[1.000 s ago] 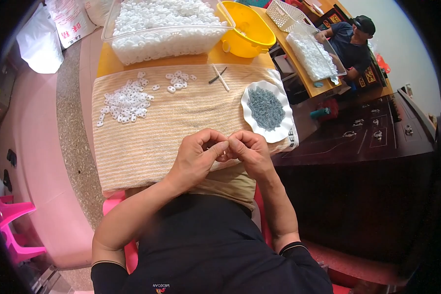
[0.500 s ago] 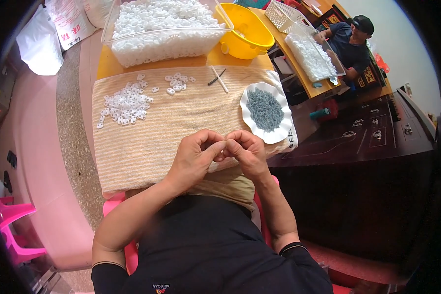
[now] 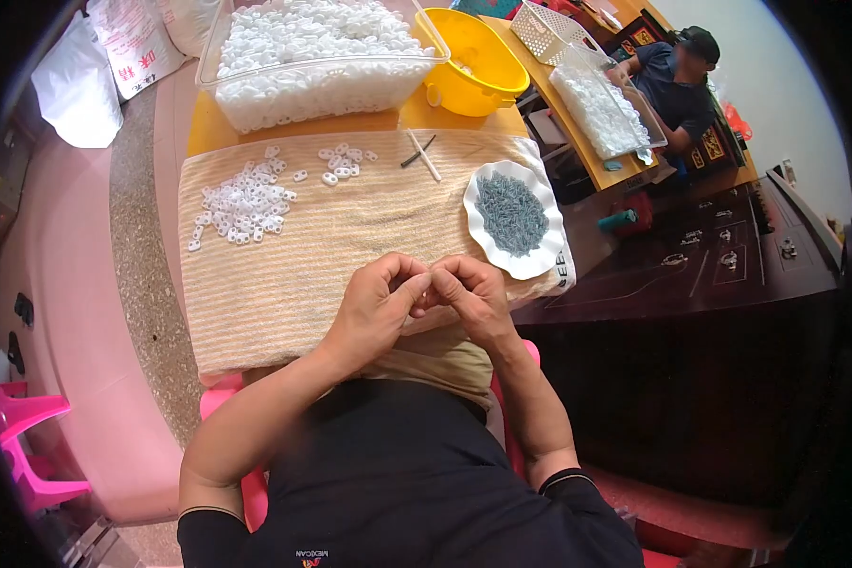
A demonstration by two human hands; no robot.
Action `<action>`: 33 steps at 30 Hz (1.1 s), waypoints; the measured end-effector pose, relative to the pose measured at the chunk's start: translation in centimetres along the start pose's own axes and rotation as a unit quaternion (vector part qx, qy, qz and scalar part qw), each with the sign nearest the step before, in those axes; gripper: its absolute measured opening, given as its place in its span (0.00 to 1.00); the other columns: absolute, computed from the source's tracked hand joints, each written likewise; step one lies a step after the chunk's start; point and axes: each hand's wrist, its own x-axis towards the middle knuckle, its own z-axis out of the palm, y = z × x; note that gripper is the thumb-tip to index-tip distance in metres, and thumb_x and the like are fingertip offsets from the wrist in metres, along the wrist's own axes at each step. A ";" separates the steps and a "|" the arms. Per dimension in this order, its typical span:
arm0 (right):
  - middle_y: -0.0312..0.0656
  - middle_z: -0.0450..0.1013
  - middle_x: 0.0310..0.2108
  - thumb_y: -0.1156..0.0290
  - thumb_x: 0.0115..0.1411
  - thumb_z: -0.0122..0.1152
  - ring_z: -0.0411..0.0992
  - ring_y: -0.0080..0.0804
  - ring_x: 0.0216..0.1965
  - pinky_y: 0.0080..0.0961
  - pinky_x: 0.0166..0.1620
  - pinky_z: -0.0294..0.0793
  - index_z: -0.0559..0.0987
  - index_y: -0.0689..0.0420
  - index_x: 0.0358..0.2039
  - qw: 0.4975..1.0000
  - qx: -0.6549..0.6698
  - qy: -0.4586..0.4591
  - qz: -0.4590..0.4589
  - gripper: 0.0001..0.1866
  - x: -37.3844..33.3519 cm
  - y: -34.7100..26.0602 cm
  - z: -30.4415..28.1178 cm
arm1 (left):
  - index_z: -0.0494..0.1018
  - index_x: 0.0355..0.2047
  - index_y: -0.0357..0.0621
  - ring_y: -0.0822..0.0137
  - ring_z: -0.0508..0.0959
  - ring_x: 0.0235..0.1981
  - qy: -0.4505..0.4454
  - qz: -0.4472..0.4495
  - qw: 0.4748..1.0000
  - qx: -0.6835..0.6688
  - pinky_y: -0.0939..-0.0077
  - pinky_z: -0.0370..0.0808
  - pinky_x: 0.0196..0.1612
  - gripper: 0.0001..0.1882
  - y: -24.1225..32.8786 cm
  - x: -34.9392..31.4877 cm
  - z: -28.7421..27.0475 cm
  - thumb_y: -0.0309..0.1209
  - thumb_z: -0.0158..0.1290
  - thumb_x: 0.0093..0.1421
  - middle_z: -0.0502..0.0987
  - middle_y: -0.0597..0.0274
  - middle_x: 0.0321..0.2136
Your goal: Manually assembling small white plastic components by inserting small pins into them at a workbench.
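Observation:
My left hand (image 3: 379,295) and my right hand (image 3: 471,295) meet at the fingertips over the near edge of a striped towel (image 3: 284,322). Both are closed in a pinch, thumb against finger. Whatever lies between the fingertips is too small and too covered to name. To the left on the towel lies a pile of small white two-holed plastic pieces (image 3: 246,201), with a smaller group of white pieces (image 3: 343,161) farther back. Right of my hands stands a white wavy-rimmed plate (image 3: 476,220) holding many thin grey-blue slivers (image 3: 511,213).
A white stick (image 3: 426,159) and a dark stick (image 3: 415,157) lie crossed on the towel. Behind stand a clear bin (image 3: 327,95) full of white pieces and a yellow tub (image 3: 483,85). A person (image 3: 677,90) sits at another table, back right. A pink stool (image 3: 28,417) is left.
My hands stay pinched together at nearly the same spot, with only a slight shift of the fingers. Nothing on the towel has visibly moved.

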 end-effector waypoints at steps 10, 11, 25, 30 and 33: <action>0.39 0.75 0.29 0.72 0.64 0.54 0.74 0.22 0.31 0.18 0.37 0.76 0.75 0.66 0.37 1.000 0.021 0.020 -0.005 0.08 0.0 -0.1 0.3 | 0.71 0.34 0.33 0.77 0.74 0.28 0.009 0.001 1.000 0.000 0.83 0.74 0.31 0.07 -0.2 0.1 -0.1 0.27 0.49 0.64 0.74 0.65 0.27; 0.40 0.74 0.30 0.74 0.64 0.54 0.75 0.24 0.33 0.21 0.38 0.78 0.74 0.67 0.38 0.999 0.027 0.019 -0.002 0.08 0.0 -0.1 0.2 | 0.71 0.34 0.33 0.77 0.74 0.28 0.009 0.001 1.000 0.000 0.83 0.74 0.31 0.07 -0.2 0.1 -0.1 0.27 0.49 0.64 0.74 0.65 0.27; 0.40 0.75 0.29 0.73 0.63 0.56 0.76 0.25 0.30 0.20 0.36 0.78 0.76 0.66 0.35 0.998 0.054 0.040 -0.006 0.08 0.2 0.2 0.3 | 0.71 0.35 0.32 0.77 0.74 0.26 0.021 0.027 0.998 0.058 0.82 0.74 0.29 0.08 -0.4 0.2 -0.2 0.27 0.51 0.63 0.75 0.64 0.26; 0.40 0.75 0.29 0.73 0.63 0.56 0.76 0.25 0.30 0.20 0.36 0.78 0.76 0.66 0.35 0.997 0.053 0.053 -0.013 0.08 0.2 0.4 0.3 | 0.72 0.34 0.33 0.78 0.74 0.26 0.007 -0.007 1.000 -0.016 0.84 0.74 0.29 0.08 -0.5 0.4 -0.4 0.29 0.51 0.64 0.74 0.65 0.26; 0.39 0.75 0.29 0.73 0.63 0.56 0.76 0.24 0.30 0.20 0.36 0.78 0.76 0.65 0.35 0.997 0.040 0.059 -0.017 0.07 0.2 0.6 0.4 | 0.72 0.33 0.34 0.79 0.73 0.25 -0.004 -0.044 0.997 -0.069 0.85 0.74 0.29 0.09 -0.3 0.4 -0.5 0.30 0.51 0.64 0.74 0.66 0.26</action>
